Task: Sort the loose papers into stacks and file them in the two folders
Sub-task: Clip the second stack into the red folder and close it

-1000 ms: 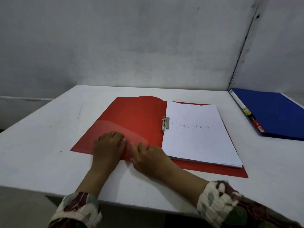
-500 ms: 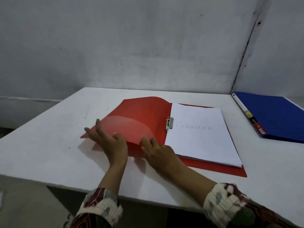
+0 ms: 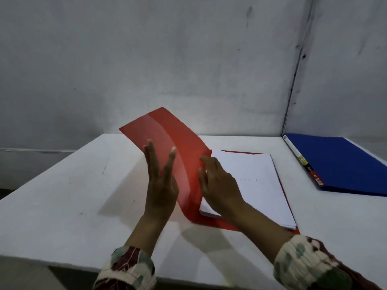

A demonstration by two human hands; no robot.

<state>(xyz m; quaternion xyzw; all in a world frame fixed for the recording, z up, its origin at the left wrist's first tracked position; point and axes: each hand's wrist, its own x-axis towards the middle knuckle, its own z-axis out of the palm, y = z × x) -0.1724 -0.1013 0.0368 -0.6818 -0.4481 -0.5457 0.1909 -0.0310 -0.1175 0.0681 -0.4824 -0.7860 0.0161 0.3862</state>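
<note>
So counting it up: two folders, one stack of papers, two hands, all on one white table point(image 3: 62, 206).

The red folder point(image 3: 167, 139) is the one being handled. Its front cover is lifted up off the table and curving over toward the right, roughly halfway shut. The left hand point(image 3: 161, 185) is behind/under that cover with fingers straight and spread, flat against the cover, no curl or pinch. The right hand point(image 3: 219, 185) is just right of the raised cover, lying over the left edge of the paper stack point(image 3: 257, 185), fingers loosely bent; the fingertips are right at the cover near the spine, but I can't tell if they're actually pinching it or just touching. It does look like it's resting on the papers.

The stack sits on the folder's back flap, faint handwriting on the top sheet, too blurry to read. The right hand and the cover hide the stack's left edge and whatever's at the spine.

The blue folder point(image 3: 339, 164) is closed and lying flat, well off to the right of the right hand, near the far corner by the wall point(image 3: 188, 59). Patterned sleeves point(image 3: 303, 266) on both wrists.
</note>
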